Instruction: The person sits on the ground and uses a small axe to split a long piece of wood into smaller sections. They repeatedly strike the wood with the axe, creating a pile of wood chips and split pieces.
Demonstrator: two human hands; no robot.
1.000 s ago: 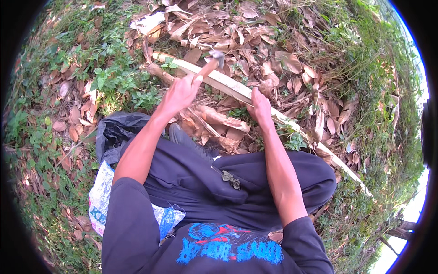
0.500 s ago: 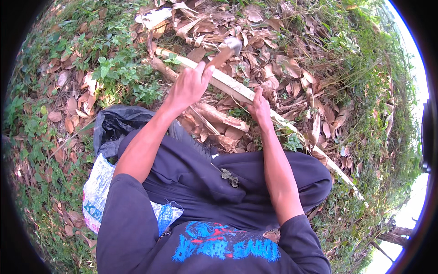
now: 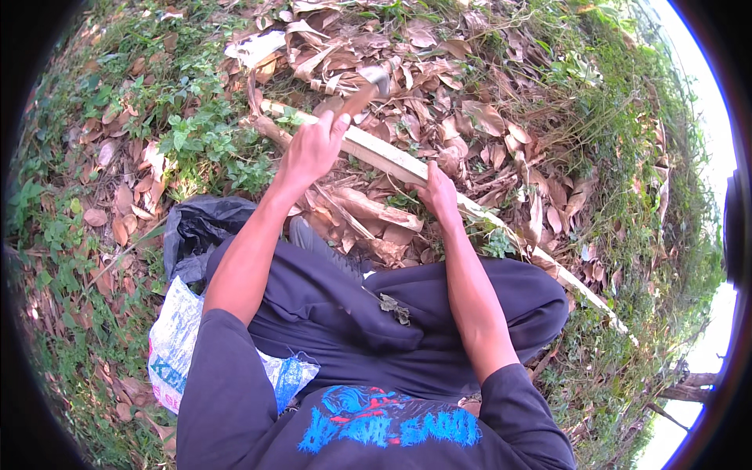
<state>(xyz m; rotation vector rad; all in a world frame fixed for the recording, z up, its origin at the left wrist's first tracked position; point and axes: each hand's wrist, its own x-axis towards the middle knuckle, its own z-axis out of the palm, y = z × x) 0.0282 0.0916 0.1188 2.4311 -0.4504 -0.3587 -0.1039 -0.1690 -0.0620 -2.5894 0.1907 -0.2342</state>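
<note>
Person sits cross-legged on the ground w/ a long pale stick (image 3: pixel 392 160) lying across in front of the knees. Its long axis runs diagonally, from upper left near the green weeds (image 3: pixel 207 149) down to lower right past the right knee, where it thins out in the grass.

Left hand (image 3: pixel 312 149) is raised just above the stick's upper-left part, closed round the brown handle of a small chopping tool (image 3: pixel 368 88); the grey head of the tool sits up and to the right of the fist, over the dry leaves (image 3: pixel 439 70). Blade shape is blurred, can't tell more.

Right hand (image 3: pixel 439 192) is down on the stick about mid-length, fingers curled on it and pinning it to the ground. So both hands are on the same axis: right hand touching it, left hand w/ tool apart from it and further toward the thick end. The stretch of stick between the two hands is bare and is the part nearest the tool head.

Also around: a black plastic bag (image 3: pixel 200 231) by the left knee, a white printed sack (image 3: pixel 176 345) under the left elbow, a bit of leaf litter on the dark trousers (image 3: pixel 337 313).
</note>
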